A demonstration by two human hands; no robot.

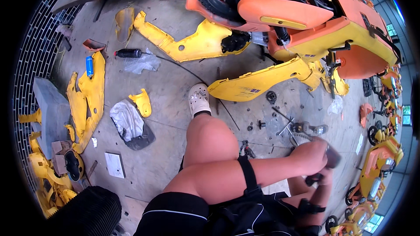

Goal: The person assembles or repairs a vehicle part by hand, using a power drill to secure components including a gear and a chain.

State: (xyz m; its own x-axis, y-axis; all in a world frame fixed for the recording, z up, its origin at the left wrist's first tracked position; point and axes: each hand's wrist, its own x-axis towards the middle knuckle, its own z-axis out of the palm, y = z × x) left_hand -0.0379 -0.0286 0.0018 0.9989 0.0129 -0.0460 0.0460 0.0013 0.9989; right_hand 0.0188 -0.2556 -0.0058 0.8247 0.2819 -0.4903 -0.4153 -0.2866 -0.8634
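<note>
My left hand is closed, right of my bent knee, beside a dark grey blocky object smeared by motion. My right hand, below it and close by, has its fingers curled at a small black part. What exactly either hand grips is hidden or blurred. Just beyond the hands, a grey metal part lies on the floor near a cross-shaped wrench. A dark toothed gear and a small black cylindrical part lie farther off. A dark red-and-black tool rests by my knee.
An orange-and-yellow scooter lies on its side ahead, with yellow body panels around it. To the left are a black-and-red bottle, a blue can and a cap. More scooters line the right.
</note>
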